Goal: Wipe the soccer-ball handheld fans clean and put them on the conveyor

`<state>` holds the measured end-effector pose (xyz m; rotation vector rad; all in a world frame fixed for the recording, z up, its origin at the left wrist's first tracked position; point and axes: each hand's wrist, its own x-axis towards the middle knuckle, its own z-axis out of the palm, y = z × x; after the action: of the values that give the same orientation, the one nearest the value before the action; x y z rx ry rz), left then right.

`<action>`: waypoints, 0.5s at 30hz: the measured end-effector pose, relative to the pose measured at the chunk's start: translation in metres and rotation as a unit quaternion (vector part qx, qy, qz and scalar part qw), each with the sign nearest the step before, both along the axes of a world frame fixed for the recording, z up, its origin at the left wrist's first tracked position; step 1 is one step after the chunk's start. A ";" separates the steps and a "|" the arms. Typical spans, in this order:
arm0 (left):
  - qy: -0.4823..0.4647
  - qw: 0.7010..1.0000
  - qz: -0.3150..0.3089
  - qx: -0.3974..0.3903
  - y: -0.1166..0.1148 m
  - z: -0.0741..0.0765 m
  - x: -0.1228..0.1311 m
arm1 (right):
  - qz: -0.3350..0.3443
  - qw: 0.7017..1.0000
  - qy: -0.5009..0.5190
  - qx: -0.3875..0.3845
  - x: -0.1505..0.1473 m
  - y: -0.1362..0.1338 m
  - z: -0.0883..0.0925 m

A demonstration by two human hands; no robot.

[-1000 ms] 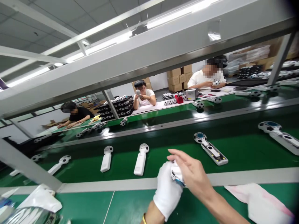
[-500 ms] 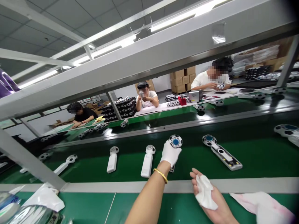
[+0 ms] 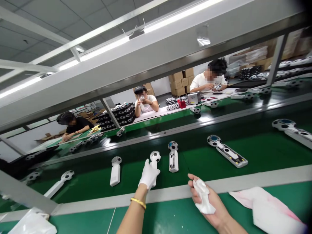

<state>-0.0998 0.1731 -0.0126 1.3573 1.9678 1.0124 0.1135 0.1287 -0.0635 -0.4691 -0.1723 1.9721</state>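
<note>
My left hand (image 3: pixel 149 175), in a white glove, is closed around the body of a white handheld fan (image 3: pixel 155 157) with a football-patterned head. The glove covers most of that body. Just right of it lies another fan (image 3: pixel 173 157), its inside exposed along the handle. My right hand (image 3: pixel 214 203), bare and palm up over the near edge, has its fingers curled round a crumpled white cloth (image 3: pixel 203 197). Farther right, an open-backed fan (image 3: pixel 227 152) rests on the green belt (image 3: pixel 195 156). To the left is a closed white fan (image 3: pixel 115 172).
A pink-stained white cloth (image 3: pixel 265 208) lies at the near right, and a white plastic bag (image 3: pixel 31 224) at the near left. A slanted metal post (image 3: pixel 26 190) rises at the left. Across the belt, co-workers sit near stacked black trays (image 3: pixel 112 118) and a red holder (image 3: pixel 181 103).
My left hand has left the open-backed fan, which now lies on the belt, and moved left onto the neighbouring white fan. My right hand still holds the cloth. The view has shifted.
</note>
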 end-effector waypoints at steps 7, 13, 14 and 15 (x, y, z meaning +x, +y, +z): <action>-0.105 0.991 -0.072 0.050 -0.064 0.032 0.048 | 0.040 0.985 -0.140 0.094 -0.009 -0.010 0.010; -0.146 0.985 -0.085 0.013 -0.092 0.030 0.069 | 0.079 0.966 -0.214 0.121 -0.017 -0.021 0.016; -0.139 0.986 -0.090 0.013 -0.093 0.029 0.070 | 0.077 0.967 -0.210 0.119 -0.017 -0.021 0.014; -0.121 0.988 -0.093 0.012 -0.094 0.028 0.071 | 0.073 0.969 -0.205 0.116 -0.017 -0.020 0.013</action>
<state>-0.0291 0.0788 0.0158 1.3339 1.6245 1.0606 0.0963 0.1085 -0.0509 -0.7230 -0.7084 1.9445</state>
